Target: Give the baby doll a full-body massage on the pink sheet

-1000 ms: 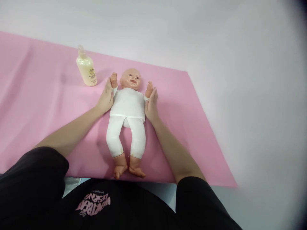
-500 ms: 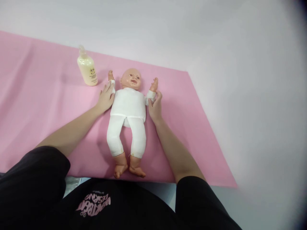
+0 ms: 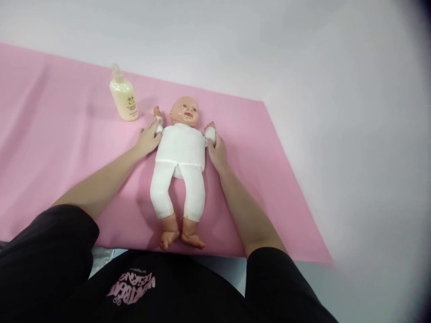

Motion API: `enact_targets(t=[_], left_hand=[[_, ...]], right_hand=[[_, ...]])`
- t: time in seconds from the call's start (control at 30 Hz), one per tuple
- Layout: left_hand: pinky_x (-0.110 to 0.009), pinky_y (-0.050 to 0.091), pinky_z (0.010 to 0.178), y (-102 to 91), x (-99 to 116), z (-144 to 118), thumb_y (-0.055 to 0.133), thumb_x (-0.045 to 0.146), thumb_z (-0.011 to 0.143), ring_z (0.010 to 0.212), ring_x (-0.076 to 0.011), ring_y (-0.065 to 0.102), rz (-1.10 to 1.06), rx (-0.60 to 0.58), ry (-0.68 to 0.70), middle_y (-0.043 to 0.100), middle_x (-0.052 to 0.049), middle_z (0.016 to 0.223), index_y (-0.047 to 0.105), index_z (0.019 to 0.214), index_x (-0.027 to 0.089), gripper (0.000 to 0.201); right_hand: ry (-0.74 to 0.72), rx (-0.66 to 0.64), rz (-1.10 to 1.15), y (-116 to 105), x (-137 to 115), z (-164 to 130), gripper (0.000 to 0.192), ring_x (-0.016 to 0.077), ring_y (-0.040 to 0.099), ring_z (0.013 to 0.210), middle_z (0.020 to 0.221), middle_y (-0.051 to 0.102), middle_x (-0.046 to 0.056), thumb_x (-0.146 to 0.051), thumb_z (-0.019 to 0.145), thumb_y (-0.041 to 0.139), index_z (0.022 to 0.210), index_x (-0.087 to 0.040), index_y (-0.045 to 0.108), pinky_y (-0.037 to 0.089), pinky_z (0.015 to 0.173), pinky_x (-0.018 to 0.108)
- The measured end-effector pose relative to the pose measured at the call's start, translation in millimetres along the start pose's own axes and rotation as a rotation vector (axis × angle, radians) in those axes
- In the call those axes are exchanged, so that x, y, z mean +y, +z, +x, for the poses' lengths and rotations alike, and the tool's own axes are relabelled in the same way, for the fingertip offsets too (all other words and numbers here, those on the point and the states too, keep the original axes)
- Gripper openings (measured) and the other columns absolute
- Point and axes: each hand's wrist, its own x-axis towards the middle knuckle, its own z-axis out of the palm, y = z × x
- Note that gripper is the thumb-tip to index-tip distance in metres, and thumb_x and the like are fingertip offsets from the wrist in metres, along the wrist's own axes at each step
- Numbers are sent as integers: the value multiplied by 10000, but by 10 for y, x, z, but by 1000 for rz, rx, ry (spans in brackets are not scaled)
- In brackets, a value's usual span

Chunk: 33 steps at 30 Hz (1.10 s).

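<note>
Head view. My left hand and my right hand are positioned on either side of a baby doll, each in contact with one of its arms. The left hand is partly open, fingers fairly extended and laid against the white sleeve, thumb apart from them; I cannot tell whether it grips the arm or only rests on it. The right hand is curled, with the thumb on the inner side of the doll's arm and the fingers on the outer side, so that the forearm is held between them.

The doll lies face up between my hands, torso level with them. Its head is beyond the hands; its legs extend from between my wrists toward my body, slightly apart, with bare feet close to the near edge. It has a white fabric body and bare plastic hands.

A pump bottle of pale yellow content stands upright beyond and to the left of my left hand, apart from it. Pump is uppermost; a small dark printed design is visible on its side.

The pink worktop extends beneath both hands, the doll and the bottle. Behind my hands, black sleeves cover my upper arms.
</note>
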Motion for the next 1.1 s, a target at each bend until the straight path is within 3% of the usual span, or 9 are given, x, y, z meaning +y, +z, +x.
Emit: enact_targets(t=[0.2, 0.37, 0.53, 0.63, 0.77, 0.83, 0.9, 1.0, 1.1], left_hand=[[-593, 264, 1341, 58, -111, 27, 606, 476, 976, 1587, -375, 388, -126, 56, 123, 424, -200, 1685, 423, 1623, 182, 734], [-594, 239, 1348, 95, -152, 25, 745, 607, 915, 1622, -397, 289, -195, 234, 264, 273, -221, 1733, 194, 1686, 218, 1025], [-557, 430, 1236, 30, 13, -57, 727, 722, 898, 1509, -380, 475, -238, 268, 337, 335, -221, 1688, 91, 1690, 275, 1109], [-537, 473, 1183, -52, 172, -135, 744, 690, 884, 1392, -359, 583, -206, 244, 376, 524, -207, 1546, 268, 1636, 227, 1003], [-495, 535, 1064, -160, 339, -206, 718, 548, 911, 1141, -306, 701, -99, 126, 492, 736, -122, 1200, 644, 1264, 206, 498], [-463, 552, 996, -187, 376, -213, 704, 506, 922, 1026, -276, 721, -71, 85, 578, 763, -94, 1079, 687, 1108, 211, 349], [-446, 556, 957, -192, 384, -210, 706, 492, 926, 967, -262, 721, -68, 87, 645, 769, -84, 1033, 689, 1057, 215, 308], [-455, 560, 959, -168, 362, -207, 698, 498, 941, 981, -270, 722, -64, 93, 658, 767, -93, 1047, 680, 1092, 211, 324], [-518, 545, 1062, -112, 302, -196, 645, 561, 975, 1149, -321, 704, -66, 80, 546, 736, -152, 1221, 615, 1294, 181, 497]], right_hand=[[-5, -10, 51, -18, -36, -35, 826, 346, 557, 1478, 1617, 547, 179, -736, 959, 519, 1603, -233, 397, 432, 1253, 633], [-224, 52, 172, -14, -77, -38, 915, 311, 444, 1575, 1737, 346, 159, -706, 949, 582, 1667, -311, 174, 441, 1264, 606], [-321, 106, 167, 32, -79, -55, 1010, 341, 397, 1602, 1764, 216, 159, -672, 971, 583, 1686, -359, -59, 475, 1223, 636], [-403, 153, 156, 48, -93, -102, 985, 355, 412, 1585, 1718, 298, 157, -644, 967, 611, 1689, -345, 13, 438, 1251, 642], [-542, 124, 174, 21, -194, -204, 753, 301, 686, 1256, 1416, 632, 121, -509, 966, 662, 1609, -333, 313, 568, 1121, 563], [-599, 62, 115, -9, -259, -249, 522, 279, 732, 1082, 1191, 736, 80, -428, 963, 672, 1451, -314, 527, 605, 1038, 525], [-631, 8, 40, -34, -302, -275, 341, 278, 734, 1006, 1029, 765, 60, -388, 956, 671, 1283, -294, 645, 605, 1011, 519], [-611, -45, 9, -29, -287, -272, 399, 296, 721, 1050, 1061, 767, 74, -420, 956, 656, 1331, -288, 629, 585, 1053, 543], [-589, -57, 50, 30, -196, -235, 672, 325, 647, 1306, 1394, 665, 131, -531, 991, 583, 1584, -283, 387, 531, 1165, 576]])
